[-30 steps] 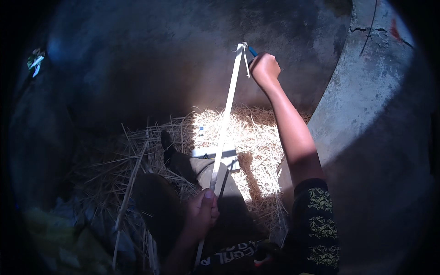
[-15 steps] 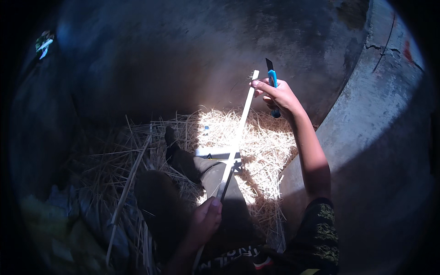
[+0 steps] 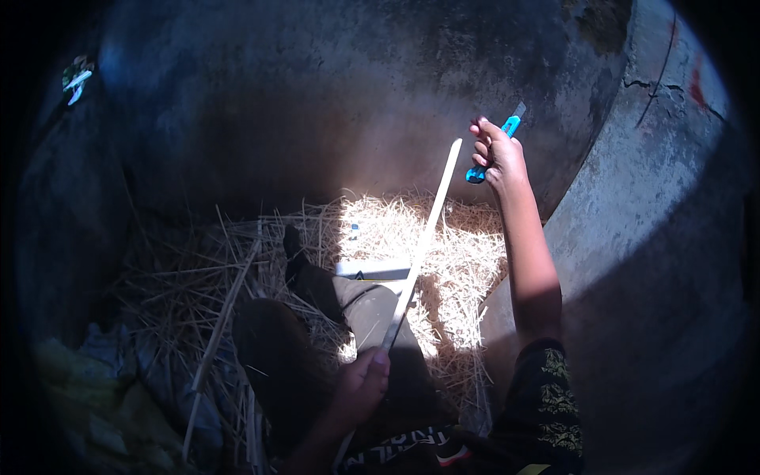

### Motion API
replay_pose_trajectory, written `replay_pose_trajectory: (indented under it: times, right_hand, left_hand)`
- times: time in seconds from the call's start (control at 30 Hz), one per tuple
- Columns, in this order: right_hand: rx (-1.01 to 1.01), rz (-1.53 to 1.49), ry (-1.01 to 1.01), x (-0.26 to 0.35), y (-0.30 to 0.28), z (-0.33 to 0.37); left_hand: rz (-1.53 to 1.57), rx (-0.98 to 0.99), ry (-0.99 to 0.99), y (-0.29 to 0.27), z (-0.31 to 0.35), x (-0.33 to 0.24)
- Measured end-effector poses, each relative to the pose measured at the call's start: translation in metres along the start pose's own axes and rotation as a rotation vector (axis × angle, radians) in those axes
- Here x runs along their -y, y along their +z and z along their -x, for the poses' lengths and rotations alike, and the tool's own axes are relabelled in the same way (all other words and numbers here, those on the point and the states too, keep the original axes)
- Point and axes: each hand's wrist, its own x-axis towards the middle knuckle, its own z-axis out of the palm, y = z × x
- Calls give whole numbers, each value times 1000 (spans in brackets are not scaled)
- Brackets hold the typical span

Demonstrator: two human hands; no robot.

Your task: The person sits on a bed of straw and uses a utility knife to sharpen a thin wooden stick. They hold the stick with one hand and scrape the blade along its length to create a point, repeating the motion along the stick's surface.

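My left hand (image 3: 362, 386) is closed around the lower part of a long, thin, pale strip (image 3: 428, 229), which looks like bamboo or wood. The strip slants up and to the right, its far end free in the air. My right hand (image 3: 496, 150) is raised to the right of that end, apart from it. Its fingers are wrapped round a blue utility knife (image 3: 511, 127) whose blade sticks out, pointing up and right. The strip's lower end runs past my left hand toward my shirt.
Straw and pale shavings (image 3: 467, 261) cover the ground ahead. A white, box-like object (image 3: 372, 270) lies beyond my bent leg (image 3: 372, 309). A grey wall (image 3: 317, 103) rises in front, and a cracked concrete slab (image 3: 633, 174) stands on the right. Longer strips (image 3: 226, 317) lie at left.
My right hand has let go of the strip's far end and moved up and right with the knife, which now tilts further right. My left hand still grips the strip.
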Motion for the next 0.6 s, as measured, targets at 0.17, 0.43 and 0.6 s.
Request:
replay_pose_trajectory:
  times: [0.17,0.43,0.6]
  right_hand:
    - [135,412,-123,11,13,51]
    - [391,1278,-524,-114,13,208]
    - [376,1213,-659,-140,25,221]
  left_hand:
    - [285,4,-170,-14,1,-8]
    - [415,46,-174,-21,-3,-17]
    - [355,-17,-90,-17,-4,-19]
